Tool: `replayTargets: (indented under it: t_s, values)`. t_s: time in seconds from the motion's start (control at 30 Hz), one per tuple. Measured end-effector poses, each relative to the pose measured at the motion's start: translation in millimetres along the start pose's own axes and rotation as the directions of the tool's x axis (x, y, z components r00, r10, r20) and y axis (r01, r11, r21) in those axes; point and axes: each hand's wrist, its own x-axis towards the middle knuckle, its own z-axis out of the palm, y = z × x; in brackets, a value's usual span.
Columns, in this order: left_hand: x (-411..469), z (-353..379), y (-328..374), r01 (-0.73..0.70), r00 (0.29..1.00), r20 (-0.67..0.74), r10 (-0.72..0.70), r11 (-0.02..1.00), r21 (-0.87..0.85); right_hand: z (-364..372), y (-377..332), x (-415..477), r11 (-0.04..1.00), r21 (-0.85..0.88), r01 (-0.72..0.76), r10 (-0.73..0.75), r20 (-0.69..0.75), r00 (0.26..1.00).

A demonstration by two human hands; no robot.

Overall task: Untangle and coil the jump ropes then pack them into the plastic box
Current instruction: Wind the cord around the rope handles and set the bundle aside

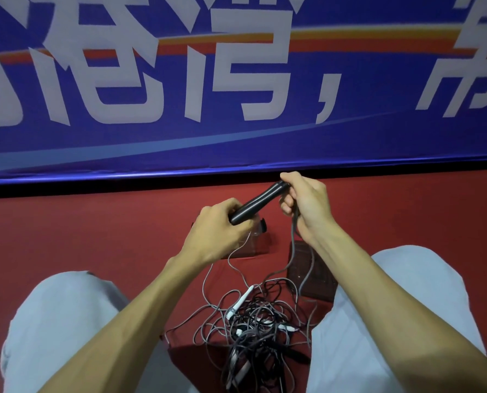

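Black plastic jump-rope handles (257, 202) sit gripped in the left hand (216, 225), so the right hand (307, 205), pinching the thin grey cord (293, 239), should tug gently from the 6 o'clock tangle (253, 327).

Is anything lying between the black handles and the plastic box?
Nothing visible does. The left hand and right hand hold the black handles just over the plastic box; their cord trails into the tangled pile.

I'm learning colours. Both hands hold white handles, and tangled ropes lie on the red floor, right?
No, the head view shows the handles are black. The left hand and right hand do hold them, and tangled ropes lie on the red floor.
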Motion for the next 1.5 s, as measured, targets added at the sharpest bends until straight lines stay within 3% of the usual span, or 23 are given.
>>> replayTargets:
  t_s: [0.17,0.27,0.33,0.4,0.47,0.6,0.7,0.87,0.97,1.0,1.07,1.13,1.23,1.3,1.37,1.5]
  values:
    - [2.6,2.3,4.9,0.030,0.999,-0.040,-0.030,0.999,-0.014,-0.2,-4.5,-2.4,0.997,-0.070,-0.016,0.020,0.050,0.999]
    - [6.6,2.4,2.9,0.052,0.996,-0.067,-0.055,0.998,-0.046,-2.4,-6.2,-1.6,0.989,-0.138,-0.051,0.079,0.206,0.975]
    - [11.5,1.3,-0.2,0.099,0.988,-0.094,-0.120,0.974,-0.202,-3.8,-4.2,-0.7,0.972,-0.233,-0.041,0.118,0.328,0.937]
    - [16.1,-3.9,-1.3,0.132,0.968,-0.115,-0.222,0.844,-0.520,-5.5,4.4,0.1,0.874,-0.478,0.089,0.142,0.425,0.894]
    - [19.1,-12.4,-0.6,0.147,0.944,-0.110,-0.312,0.691,-0.708,-4.5,14.8,-1.5,0.724,-0.644,0.247,0.165,0.508,0.845]
    - [18.5,-19.5,-1.1,0.167,0.904,-0.113,-0.412,0.584,-0.794,2.9,22.0,-4.8,0.712,-0.646,0.275,0.178,0.545,0.820]
    - [18.8,-21.9,-0.1,0.119,0.891,-0.118,-0.439,0.476,-0.871,7.7,25.9,-8.7,0.645,-0.689,0.329,0.208,0.574,0.792]
    - [21.6,-21.9,-1.7,0.107,0.913,-0.013,-0.407,0.272,-0.956,9.5,30.4,-15.4,0.565,-0.740,0.366,0.366,0.622,0.692]
    - [23.3,-22.4,-5.5,0.094,0.878,-0.007,-0.478,0.187,-0.978,5.8,27.3,-14.9,0.525,-0.766,0.372,0.459,0.622,0.634]
    - [24.5,-23.6,-8.9,0.079,0.861,-0.049,-0.506,0.228,-0.970,4.4,25.7,-15.0,0.506,-0.772,0.385,0.484,0.624,0.613]
    - [26.2,-25.4,-15.9,0.094,0.840,-0.163,-0.518,0.435,-0.896,1.9,21.1,-15.2,0.453,-0.775,0.442,0.512,0.631,0.583]
    - [27.5,-24.9,-22.6,0.162,0.818,-0.276,-0.504,0.663,-0.731,-0.8,17.1,-13.1,0.390,-0.773,0.500,0.505,0.633,0.586]
    - [28.3,-25.8,-29.2,0.237,0.830,-0.393,-0.396,0.888,-0.394,-4.2,11.7,-11.2,0.385,-0.750,0.538,0.407,0.661,0.631]
    - [27.2,-25.7,-32.6,0.292,0.878,-0.370,-0.303,0.952,-0.088,-6.4,7.7,-11.6,0.445,-0.730,0.518,0.320,0.670,0.670]
    - [24.9,-23.7,-32.4,0.307,0.924,-0.292,-0.247,0.934,0.180,-8.6,3.3,-9.6,0.445,-0.703,0.554,0.204,0.682,0.702]
    - [21.4,-15.2,-28.4,0.211,0.976,-0.036,-0.214,0.898,0.386,-15.2,2.1,0.2,0.332,-0.655,0.678,-0.058,0.704,0.708]
